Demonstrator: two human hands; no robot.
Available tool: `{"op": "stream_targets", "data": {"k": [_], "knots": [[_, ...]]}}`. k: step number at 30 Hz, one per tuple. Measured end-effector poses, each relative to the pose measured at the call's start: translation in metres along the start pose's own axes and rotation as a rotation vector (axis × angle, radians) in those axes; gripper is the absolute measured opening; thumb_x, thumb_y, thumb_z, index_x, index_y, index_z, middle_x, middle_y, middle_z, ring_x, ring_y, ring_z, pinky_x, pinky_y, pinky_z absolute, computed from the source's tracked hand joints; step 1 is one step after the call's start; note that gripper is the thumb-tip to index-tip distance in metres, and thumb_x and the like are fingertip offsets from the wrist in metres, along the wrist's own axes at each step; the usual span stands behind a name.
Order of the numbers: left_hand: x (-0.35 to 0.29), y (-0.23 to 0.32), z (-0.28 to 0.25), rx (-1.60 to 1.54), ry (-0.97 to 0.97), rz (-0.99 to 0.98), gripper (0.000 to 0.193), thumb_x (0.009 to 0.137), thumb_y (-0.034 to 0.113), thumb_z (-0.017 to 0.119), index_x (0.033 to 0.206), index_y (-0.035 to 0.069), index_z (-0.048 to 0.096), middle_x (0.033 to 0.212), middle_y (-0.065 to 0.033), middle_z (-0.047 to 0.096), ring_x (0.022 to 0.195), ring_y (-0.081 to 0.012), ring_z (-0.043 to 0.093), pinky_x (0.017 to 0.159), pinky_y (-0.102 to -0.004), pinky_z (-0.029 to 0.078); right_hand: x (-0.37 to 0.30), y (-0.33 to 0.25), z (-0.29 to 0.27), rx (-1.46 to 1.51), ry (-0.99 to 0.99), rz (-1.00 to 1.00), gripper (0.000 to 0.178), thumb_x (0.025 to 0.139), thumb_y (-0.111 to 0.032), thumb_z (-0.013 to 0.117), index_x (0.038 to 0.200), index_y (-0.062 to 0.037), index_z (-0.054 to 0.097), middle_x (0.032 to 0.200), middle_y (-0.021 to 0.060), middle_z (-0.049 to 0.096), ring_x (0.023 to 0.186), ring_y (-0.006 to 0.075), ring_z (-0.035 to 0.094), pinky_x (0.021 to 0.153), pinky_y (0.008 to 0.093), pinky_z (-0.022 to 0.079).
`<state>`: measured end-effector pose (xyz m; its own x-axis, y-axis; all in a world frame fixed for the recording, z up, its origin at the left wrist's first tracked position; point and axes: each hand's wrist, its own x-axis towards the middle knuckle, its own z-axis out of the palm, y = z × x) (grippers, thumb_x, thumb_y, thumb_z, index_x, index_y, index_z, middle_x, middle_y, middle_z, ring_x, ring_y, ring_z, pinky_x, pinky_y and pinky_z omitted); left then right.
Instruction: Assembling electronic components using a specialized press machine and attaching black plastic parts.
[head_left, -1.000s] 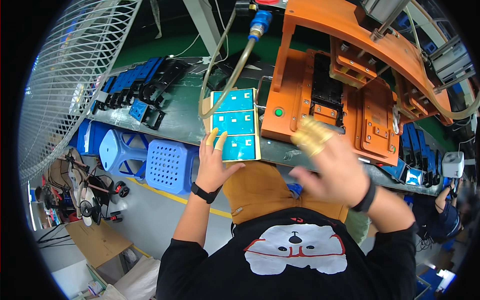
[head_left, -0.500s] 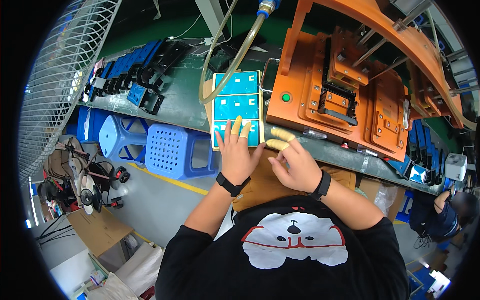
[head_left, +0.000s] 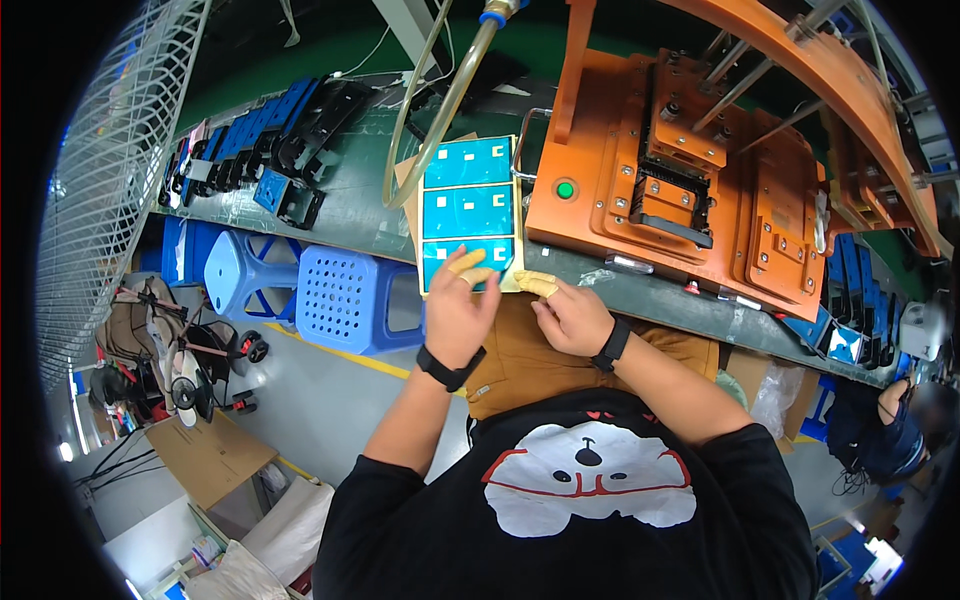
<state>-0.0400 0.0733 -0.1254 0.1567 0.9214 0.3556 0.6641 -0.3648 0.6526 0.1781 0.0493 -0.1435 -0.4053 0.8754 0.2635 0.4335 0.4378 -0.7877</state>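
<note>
A card backing (head_left: 518,222) on the bench carries blue rectangular film pieces (head_left: 467,211) with small pale cutouts. My left hand (head_left: 462,315) is over its near end, wearing yellow finger covers. Its fingers are bent in toward the thumb, and anything between the tips is too small to make out. At the card's near right corner is my right hand (head_left: 575,318), also with yellow covers. Its covered fingers reach to the card's edge while the thumb stays apart below them. I see nothing held there.
An orange press fixture (head_left: 590,205) with a green button stands right of the card. A clear hose (head_left: 440,130) hangs by the card's far left. Black and blue parts (head_left: 270,120) line the bench's left; blue stools (head_left: 345,300) and a fan guard (head_left: 130,150) are nearby.
My left hand has gone from fingers spread flat on the near blue film to bent fingers drawn together. My right hand has moved left and down, its fingers now at the card's corner.
</note>
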Motion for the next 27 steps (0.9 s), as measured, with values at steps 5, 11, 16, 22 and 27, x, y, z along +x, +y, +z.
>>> {"op": "stream_targets", "data": {"k": [5, 11, 16, 22, 27], "knots": [[0.055, -0.064, -0.098, 0.31, 0.219, -0.143, 0.015, 0.095, 0.011, 0.068, 0.105, 0.001, 0.072, 0.105, -0.0184, 0.075, 0.096, -0.0373, 0.071, 0.087, -0.0418, 0.055, -0.004, 0.006, 0.0, -0.139, 0.016, -0.133, 0.038, 0.092, -0.011, 0.062, 0.13, -0.0073, 0.059, 0.129, 0.0161, 0.062, 0.092, 0.0353, 0.07, 0.071, 0.0444, 0.06], [0.024, -0.044, -0.214, 0.104, 0.096, -0.478, 0.018, 0.105, 0.014, 0.059, 0.102, -0.001, 0.067, 0.088, -0.0037, 0.068, 0.081, -0.0095, 0.061, 0.073, -0.0259, 0.049, -0.013, -0.053, -0.093, -0.179, 0.357, -0.458, 0.052, 0.071, -0.003, 0.07, 0.122, -0.0078, 0.068, 0.13, 0.0127, 0.064, 0.085, 0.0288, 0.061, 0.077, 0.0392, 0.051], [-0.006, 0.061, -0.153, -0.349, -0.493, -0.375, 0.007, 0.098, 0.005, 0.066, 0.101, 0.0, 0.069, 0.087, -0.0053, 0.071, 0.08, -0.0123, 0.066, 0.075, -0.0272, 0.052, -0.002, -0.103, -0.165, -0.608, 0.561, -0.104, 0.043, 0.076, -0.014, 0.079, 0.118, -0.0087, 0.071, 0.125, 0.0111, 0.066, 0.107, 0.0317, 0.058, 0.098, 0.045, 0.043], [0.09, 0.126, -0.053, -0.357, -0.522, 0.119, 0.009, 0.094, 0.006, 0.07, 0.102, 0.002, 0.072, 0.097, -0.0128, 0.074, 0.088, -0.0251, 0.073, 0.079, -0.0338, 0.056, 0.015, -0.073, -0.211, -0.694, 0.419, -0.223, 0.026, 0.078, -0.004, 0.074, 0.103, -0.0064, 0.073, 0.098, 0.005, 0.069, 0.094, 0.0245, 0.065, 0.093, 0.0447, 0.048], [0.17, 0.144, 0.006, -0.083, -0.255, 0.394, 0.014, 0.091, 0.01, 0.073, 0.101, 0.001, 0.073, 0.112, -0.0195, 0.071, 0.103, -0.0371, 0.068, 0.091, -0.0402, 0.054, -0.055, -0.139, -0.266, -0.631, 0.763, -0.279, 0.024, 0.077, 0.007, 0.077, 0.1, -0.0023, 0.075, 0.096, 0.0135, 0.075, 0.076, 0.0288, 0.071, 0.069, 0.0353, 0.058]]}}
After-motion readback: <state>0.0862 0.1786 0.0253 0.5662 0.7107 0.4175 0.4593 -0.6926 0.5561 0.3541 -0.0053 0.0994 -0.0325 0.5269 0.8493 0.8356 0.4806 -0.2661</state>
